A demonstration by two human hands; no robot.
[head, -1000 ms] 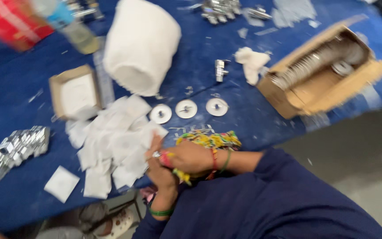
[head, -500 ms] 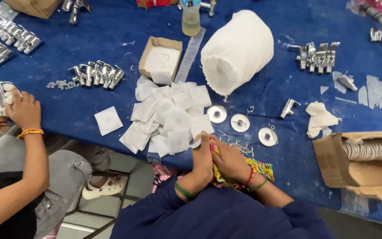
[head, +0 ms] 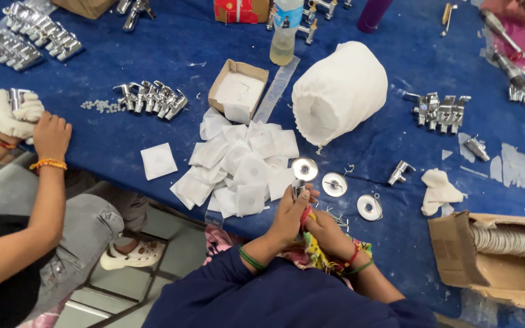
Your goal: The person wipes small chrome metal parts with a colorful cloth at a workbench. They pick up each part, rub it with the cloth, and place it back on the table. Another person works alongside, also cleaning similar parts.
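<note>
Hands sit where they were half a second ago, view only slightly shifted. Pile of white pouches (head: 241, 167) left, three chrome discs (head: 334, 184) right, on blue table (head: 171, 54). Left hand (head: 291, 212) and right hand (head: 326, 234), touching, both clench small chrome fitting (head: 299, 189) at near table edge.

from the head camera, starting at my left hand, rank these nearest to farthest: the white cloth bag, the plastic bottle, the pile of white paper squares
1. pile of white paper squares, just beyond the left hand, up and left.
2. white cloth bag, farther up the table, slightly right.
3. plastic bottle, at the far edge.
</note>
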